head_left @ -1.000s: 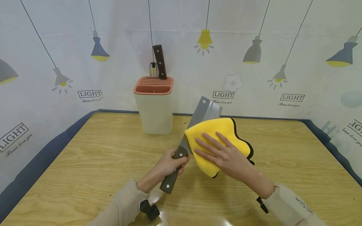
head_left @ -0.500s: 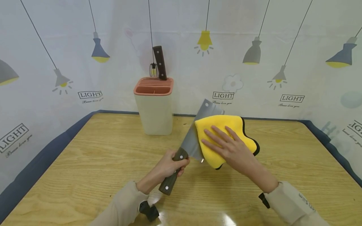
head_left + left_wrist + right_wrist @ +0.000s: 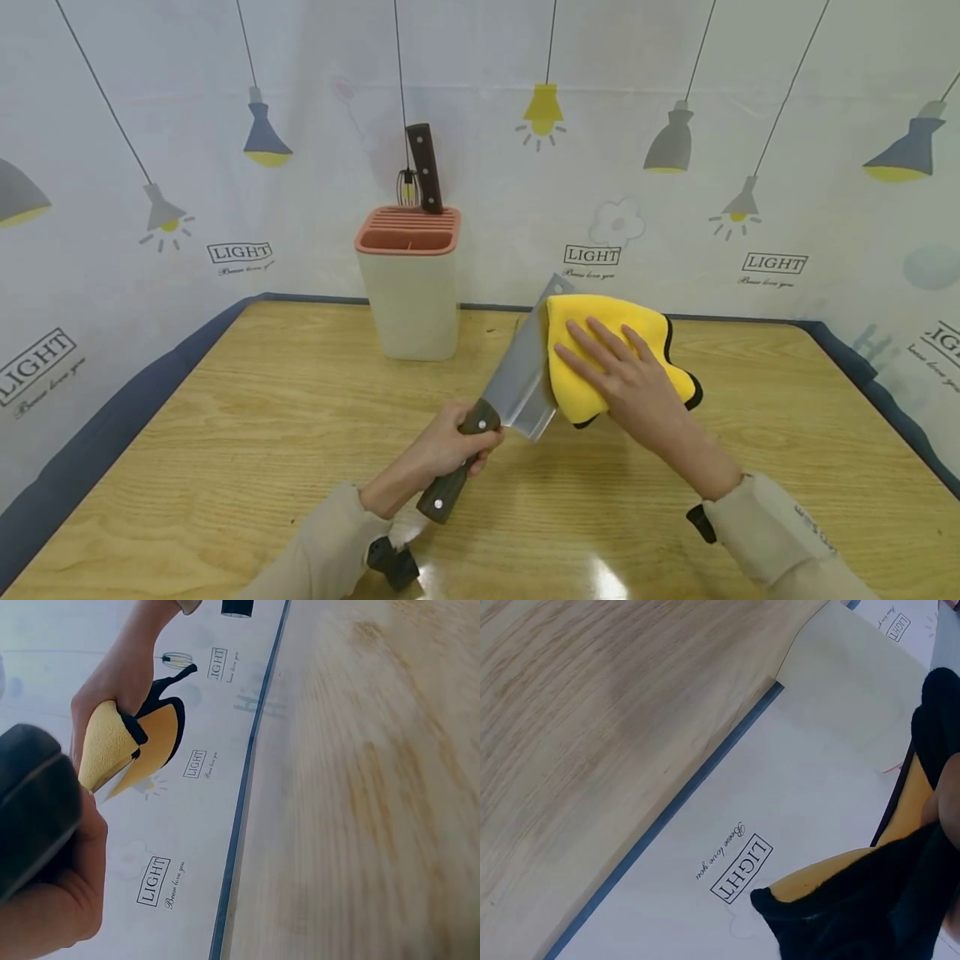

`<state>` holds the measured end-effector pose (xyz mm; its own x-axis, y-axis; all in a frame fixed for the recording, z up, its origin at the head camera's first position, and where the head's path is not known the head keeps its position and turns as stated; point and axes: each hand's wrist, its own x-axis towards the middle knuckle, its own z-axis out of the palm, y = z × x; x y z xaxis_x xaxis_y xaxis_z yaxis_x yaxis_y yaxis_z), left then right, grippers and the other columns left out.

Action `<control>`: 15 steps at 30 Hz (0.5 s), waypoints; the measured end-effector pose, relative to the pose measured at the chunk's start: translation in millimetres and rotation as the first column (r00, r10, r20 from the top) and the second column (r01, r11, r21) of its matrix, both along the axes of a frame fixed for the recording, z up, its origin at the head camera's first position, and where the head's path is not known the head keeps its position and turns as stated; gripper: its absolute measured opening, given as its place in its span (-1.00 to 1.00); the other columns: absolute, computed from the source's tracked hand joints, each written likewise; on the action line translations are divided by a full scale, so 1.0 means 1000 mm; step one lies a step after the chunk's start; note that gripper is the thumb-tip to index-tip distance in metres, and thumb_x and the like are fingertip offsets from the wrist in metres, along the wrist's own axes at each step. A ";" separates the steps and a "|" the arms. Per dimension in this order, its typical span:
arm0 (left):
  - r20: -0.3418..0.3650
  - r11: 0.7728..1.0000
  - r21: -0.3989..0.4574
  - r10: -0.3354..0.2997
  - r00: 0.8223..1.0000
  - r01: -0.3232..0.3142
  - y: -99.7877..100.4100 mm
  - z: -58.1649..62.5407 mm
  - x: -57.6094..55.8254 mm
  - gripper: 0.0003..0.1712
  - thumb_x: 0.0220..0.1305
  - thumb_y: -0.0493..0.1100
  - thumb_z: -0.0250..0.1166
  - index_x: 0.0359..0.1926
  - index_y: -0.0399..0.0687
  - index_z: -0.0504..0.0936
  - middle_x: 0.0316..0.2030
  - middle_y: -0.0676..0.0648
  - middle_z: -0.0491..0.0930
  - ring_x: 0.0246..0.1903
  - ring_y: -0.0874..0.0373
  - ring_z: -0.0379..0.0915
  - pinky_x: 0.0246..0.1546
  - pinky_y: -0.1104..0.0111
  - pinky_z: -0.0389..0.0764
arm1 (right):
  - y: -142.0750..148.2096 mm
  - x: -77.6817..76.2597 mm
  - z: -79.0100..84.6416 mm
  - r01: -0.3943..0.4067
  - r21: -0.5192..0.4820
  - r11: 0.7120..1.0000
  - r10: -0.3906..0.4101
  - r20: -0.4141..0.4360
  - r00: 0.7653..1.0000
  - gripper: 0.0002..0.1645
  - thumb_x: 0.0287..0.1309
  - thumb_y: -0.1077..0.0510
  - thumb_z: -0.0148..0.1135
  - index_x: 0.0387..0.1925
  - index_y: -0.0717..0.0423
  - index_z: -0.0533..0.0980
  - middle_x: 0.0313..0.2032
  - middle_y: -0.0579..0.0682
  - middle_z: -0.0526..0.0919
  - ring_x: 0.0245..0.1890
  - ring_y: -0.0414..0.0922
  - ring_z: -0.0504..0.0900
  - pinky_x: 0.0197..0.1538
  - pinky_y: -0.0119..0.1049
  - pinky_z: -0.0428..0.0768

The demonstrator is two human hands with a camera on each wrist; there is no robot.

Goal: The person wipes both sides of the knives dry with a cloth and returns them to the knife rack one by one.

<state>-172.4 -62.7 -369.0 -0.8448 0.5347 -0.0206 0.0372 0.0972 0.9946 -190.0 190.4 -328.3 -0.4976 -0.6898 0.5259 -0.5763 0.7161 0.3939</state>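
Note:
In the head view my left hand (image 3: 448,443) grips the dark riveted handle of a cleaver (image 3: 521,367). Its broad steel blade slants up and away to the right, above the table. A yellow cloth (image 3: 592,400) with black edging lies over the far part of the blade. My right hand (image 3: 637,385) holds this cloth against the blade with the fingers spread across the top. The right wrist view shows the cloth's dark underside (image 3: 862,907) with a digit pressed into its folds. Most of the blade near the handle shows bare.
A cream knife block (image 3: 412,308) with a pink slotted top stands at the back of the wooden table (image 3: 225,433). One dark knife handle (image 3: 425,171) sticks up from it. Behind the table hangs a lamp-printed backdrop (image 3: 487,167).
My right hand and the cloth have slid right and away along the blade, baring more of it near the handle. The cleaver's far end has shifted right and slightly lower in view.

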 end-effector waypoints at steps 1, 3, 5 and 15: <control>0.000 1.000 -0.002 0.001 1.000 -0.001 0.000 0.000 0.000 -0.87 0.17 -0.32 0.10 -0.34 -0.39 0.42 -0.74 0.03 0.33 -0.80 0.29 0.25 -0.76 0.50 0.31 | 0.001 0.000 0.000 0.008 -0.007 1.000 -0.008 0.009 1.000 0.10 -0.65 0.42 0.50 0.17 0.06 0.32 0.22 0.13 0.26 0.22 0.11 0.21 0.12 0.11 0.26; -0.004 1.000 -0.003 0.002 1.000 -0.002 0.000 0.000 0.001 -0.88 0.15 -0.33 0.11 -0.36 -0.39 0.42 -0.76 0.03 0.33 -0.81 0.29 0.25 -0.76 0.49 0.32 | 0.003 -0.001 -0.001 0.023 -0.021 0.999 -0.023 0.026 0.999 0.12 -0.66 0.41 0.52 0.18 0.06 0.31 0.22 0.13 0.25 0.22 0.12 0.20 0.12 0.12 0.26; -0.005 1.000 -0.005 -0.001 1.000 0.001 0.000 -0.001 0.001 -0.88 0.14 -0.33 0.11 -0.38 -0.39 0.42 -0.77 0.02 0.34 -0.82 0.29 0.25 -0.77 0.49 0.32 | 0.005 -0.002 -0.001 0.037 -0.034 0.999 -0.036 0.035 0.999 0.14 -0.68 0.41 0.52 0.18 0.07 0.30 0.23 0.14 0.25 0.21 0.12 0.21 0.12 0.12 0.26; -0.014 0.999 -0.004 -0.037 0.999 0.037 -0.002 0.000 0.001 -0.82 0.15 -0.31 0.12 -0.34 -0.44 0.42 -0.75 0.01 0.35 -0.80 0.30 0.24 -0.76 0.50 0.32 | 0.010 -0.007 -0.002 0.073 -0.129 0.989 -0.074 -0.001 0.997 -0.01 -0.50 0.55 0.36 0.16 0.11 0.32 0.19 0.18 0.29 0.16 0.15 0.28 0.06 0.13 0.31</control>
